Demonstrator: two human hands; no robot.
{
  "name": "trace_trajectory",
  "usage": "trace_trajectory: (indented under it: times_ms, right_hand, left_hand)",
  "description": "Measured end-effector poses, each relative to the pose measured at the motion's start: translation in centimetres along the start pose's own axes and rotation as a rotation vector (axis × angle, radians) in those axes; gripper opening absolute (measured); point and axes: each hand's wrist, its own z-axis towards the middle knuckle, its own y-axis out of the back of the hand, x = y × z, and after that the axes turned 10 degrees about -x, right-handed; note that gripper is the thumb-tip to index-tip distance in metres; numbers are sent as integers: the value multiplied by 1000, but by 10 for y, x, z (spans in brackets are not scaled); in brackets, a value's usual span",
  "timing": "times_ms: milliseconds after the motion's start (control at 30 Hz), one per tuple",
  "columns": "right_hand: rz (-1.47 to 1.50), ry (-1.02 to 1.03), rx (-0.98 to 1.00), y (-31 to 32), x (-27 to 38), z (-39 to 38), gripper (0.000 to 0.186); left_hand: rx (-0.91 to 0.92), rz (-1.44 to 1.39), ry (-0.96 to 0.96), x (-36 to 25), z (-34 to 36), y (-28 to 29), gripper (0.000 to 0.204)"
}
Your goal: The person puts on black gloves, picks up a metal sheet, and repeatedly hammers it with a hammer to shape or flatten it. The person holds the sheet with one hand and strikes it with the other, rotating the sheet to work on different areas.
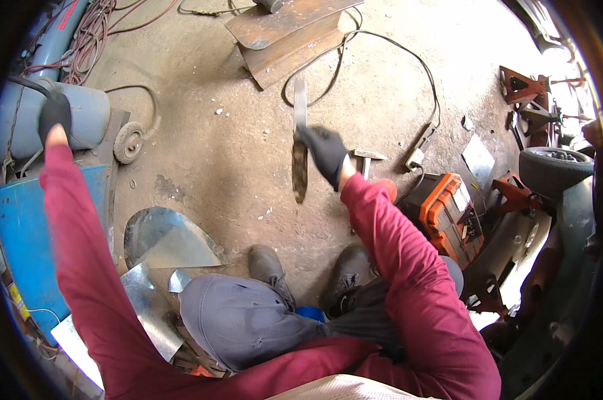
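Note:
My right hand (323, 155), in a black glove, is closed around the middle of a long, narrow flat strip (301, 100). Its far end is bright grey metal; the near end is dark brown and smeared by motion. Out to the left, my black-gloved left hand (55, 115) is over a grey-blue gas cylinder (88, 117) lying on a wheeled cart. A dark hose or cable runs up to that hand, whose fingers I cannot make out. To the right of the strip, a hammer (368, 157) rests on the floor.
A rusty steel beam (288, 43) stands ahead, with a black cable (408, 50) looping beside it. An orange and black toolbox (445, 213), red jack stands (523, 87) and a wheel (555, 163) are on the right. Cut sheet metal (171, 237) lies front left.

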Motion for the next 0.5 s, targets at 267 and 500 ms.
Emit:
trace_trajectory:
  times_ms: [267,500]
  right_hand:
    - [-807,-7,371,23,-86,-20,54]
    - [-1004,285,146,1,-37,89,78]
  left_hand:
    - [118,-636,491,-397,106,-92,106]
    - [595,-1107,942,-522,54,-114,96]
